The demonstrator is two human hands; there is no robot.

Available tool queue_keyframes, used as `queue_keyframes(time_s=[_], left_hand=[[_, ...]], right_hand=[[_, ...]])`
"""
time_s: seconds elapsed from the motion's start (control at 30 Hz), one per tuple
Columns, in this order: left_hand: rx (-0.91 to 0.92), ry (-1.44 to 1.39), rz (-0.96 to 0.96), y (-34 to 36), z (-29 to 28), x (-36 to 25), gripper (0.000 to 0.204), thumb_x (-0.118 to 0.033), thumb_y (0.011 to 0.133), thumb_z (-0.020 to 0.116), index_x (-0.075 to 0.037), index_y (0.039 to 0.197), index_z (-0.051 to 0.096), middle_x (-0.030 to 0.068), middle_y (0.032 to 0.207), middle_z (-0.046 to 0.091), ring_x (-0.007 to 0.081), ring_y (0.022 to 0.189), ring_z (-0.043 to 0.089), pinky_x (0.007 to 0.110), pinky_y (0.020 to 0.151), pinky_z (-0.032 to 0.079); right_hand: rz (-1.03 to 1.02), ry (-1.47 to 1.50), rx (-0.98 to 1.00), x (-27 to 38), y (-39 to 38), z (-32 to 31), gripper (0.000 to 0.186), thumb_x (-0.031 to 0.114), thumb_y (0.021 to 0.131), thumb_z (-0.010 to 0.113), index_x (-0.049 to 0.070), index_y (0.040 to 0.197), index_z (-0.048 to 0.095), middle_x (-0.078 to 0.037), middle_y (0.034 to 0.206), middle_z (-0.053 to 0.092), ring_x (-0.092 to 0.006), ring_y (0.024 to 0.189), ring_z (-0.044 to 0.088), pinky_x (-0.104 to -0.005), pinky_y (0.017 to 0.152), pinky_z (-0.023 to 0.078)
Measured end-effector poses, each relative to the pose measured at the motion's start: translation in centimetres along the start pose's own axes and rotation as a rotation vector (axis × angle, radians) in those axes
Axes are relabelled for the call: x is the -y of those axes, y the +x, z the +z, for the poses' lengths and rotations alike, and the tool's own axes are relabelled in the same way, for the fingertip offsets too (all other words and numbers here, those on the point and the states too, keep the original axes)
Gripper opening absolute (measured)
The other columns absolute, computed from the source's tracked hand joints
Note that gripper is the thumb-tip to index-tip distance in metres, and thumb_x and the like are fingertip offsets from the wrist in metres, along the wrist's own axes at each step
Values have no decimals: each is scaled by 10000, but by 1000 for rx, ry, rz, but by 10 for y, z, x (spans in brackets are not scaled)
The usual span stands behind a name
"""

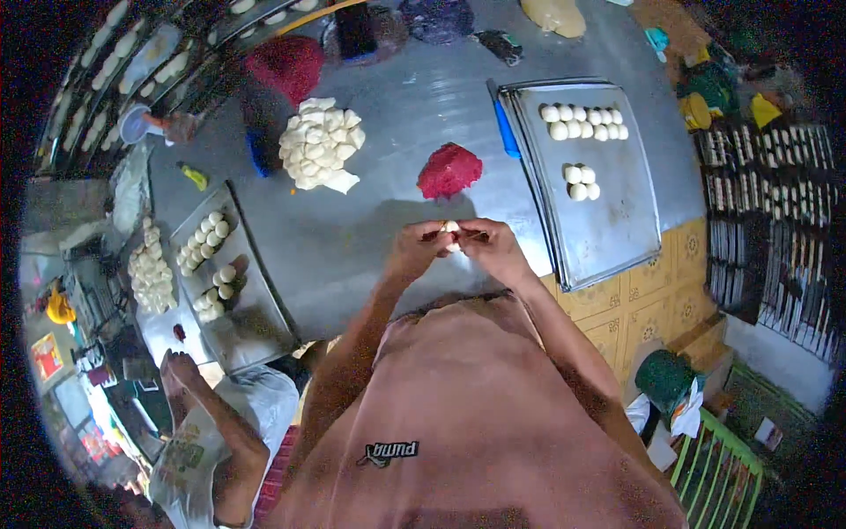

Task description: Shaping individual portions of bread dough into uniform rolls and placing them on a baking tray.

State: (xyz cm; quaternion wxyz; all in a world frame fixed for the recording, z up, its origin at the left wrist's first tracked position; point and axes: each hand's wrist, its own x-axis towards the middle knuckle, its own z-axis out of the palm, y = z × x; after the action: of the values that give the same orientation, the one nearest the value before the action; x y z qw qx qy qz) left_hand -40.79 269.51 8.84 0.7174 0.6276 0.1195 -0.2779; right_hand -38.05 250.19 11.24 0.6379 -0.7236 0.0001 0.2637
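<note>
Both hands meet over the near edge of the metal table, pinching a small piece of white dough (451, 227) between their fingertips. My left hand (416, 251) grips it from the left, and a little dark red shows by those fingers. From the other side my right hand (495, 249) holds it, fingers curled. Just beyond the hands sits a mound of red filling (449, 171). A heap of white dough pieces (322, 144) lies farther left. On the right, a stack of metal trays (621, 225) bears rows of round dough balls (582, 122).
At the left, another tray (251, 309) holds dough balls beside a co-worker's hands (179, 370) and more dough pieces (152, 273). A red mound (286, 66) and a big dough lump (555, 16) lie at the back. Loaded racks (771, 185) stand right.
</note>
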Motion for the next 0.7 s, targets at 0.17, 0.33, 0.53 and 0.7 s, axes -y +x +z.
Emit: queue_keyframes(time_s=[0.17,0.33,0.53,0.7], left_hand=[[-170,253,220,-8,24,-5,305,-200,949,680,-23,1197,685,49,998,728,137,913,669,300,791,554],[-206,3,110,1,32,17,260,-198,951,671,-25,1141,705,53,957,727,123,841,656,309,769,544],[-210,333,166,6,45,34,231,-222,973,630,-23,1056,713,110,884,723,166,789,671,339,745,544],[-119,363,168,2,41,31,220,-235,983,616,-36,1000,707,130,849,709,271,777,678,375,722,529]], right_hand=[[-108,60,-82,-1,4,-7,299,-49,837,679,15,1128,707,-20,907,662,-112,834,617,-249,714,506],[-348,-524,49,-3,9,-24,296,-34,797,693,48,1080,727,-117,885,614,-257,902,641,-347,760,527],[-116,-532,218,-15,12,-42,190,45,836,686,65,1019,732,-159,943,632,-350,906,620,-384,764,518],[-340,-634,109,-30,2,-45,177,140,875,709,45,1022,728,-187,887,693,-326,774,665,-398,718,523]])
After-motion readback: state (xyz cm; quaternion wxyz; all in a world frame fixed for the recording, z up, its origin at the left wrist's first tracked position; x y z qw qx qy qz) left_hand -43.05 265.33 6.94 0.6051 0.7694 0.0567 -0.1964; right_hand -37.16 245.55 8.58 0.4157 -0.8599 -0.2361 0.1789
